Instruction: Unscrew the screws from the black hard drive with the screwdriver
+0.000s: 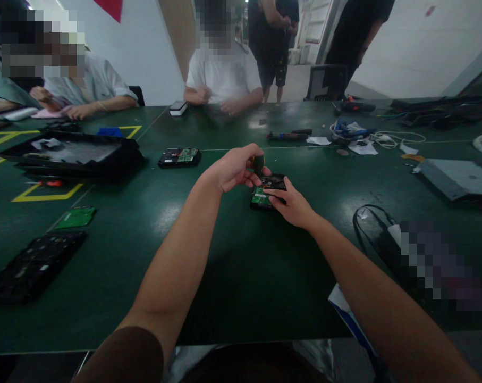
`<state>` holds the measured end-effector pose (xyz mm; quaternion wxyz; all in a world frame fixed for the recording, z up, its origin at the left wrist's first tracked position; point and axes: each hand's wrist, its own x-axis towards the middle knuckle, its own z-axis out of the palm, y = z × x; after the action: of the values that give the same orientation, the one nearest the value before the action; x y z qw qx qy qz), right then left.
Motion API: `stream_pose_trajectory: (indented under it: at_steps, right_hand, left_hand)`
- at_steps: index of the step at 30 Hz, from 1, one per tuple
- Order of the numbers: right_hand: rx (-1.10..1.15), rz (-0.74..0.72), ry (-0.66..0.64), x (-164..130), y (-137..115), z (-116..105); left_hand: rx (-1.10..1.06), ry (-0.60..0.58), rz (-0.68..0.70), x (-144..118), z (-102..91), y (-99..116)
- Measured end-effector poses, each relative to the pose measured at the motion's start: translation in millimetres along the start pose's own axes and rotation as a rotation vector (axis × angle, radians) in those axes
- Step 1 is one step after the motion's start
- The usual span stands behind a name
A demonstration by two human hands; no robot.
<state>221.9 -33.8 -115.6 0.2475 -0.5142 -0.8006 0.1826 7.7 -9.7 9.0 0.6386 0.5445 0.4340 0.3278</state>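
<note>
A black hard drive point(267, 192) with a green circuit board lies on the dark green table point(241, 276) in front of me. My left hand point(235, 169) is closed around a black screwdriver handle point(259, 164) that stands upright over the drive. My right hand point(292, 205) rests on the drive's right side and steadies it with thumb and fingers.
A second hard drive point(179, 157) lies further back to the left, beside a large open black casing point(71, 154). A loose green board point(76, 217) and a black panel point(31, 266) lie at left. Cables, tools and papers point(352, 135) are at the back right. Other people sit and stand across the table.
</note>
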Motion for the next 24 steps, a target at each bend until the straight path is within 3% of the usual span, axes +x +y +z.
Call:
stream_pose_trajectory:
  at_steps: [8, 17, 24]
  right_hand:
    - [-0.007, 0.012, -0.01, 0.0, 1.3, 0.6]
    - [-0.008, 0.025, -0.006, -0.3, 1.6, 1.1]
    - [-0.008, -0.001, -0.009, 0.1, -0.1, -0.2]
  left_hand:
    - [0.06, 0.081, 0.05, 2.8, -2.4, -2.9]
    - [0.013, 0.061, -0.007, 4.9, -4.0, -3.1]
    - [0.075, 0.106, 0.024, 4.8, -8.2, -4.0]
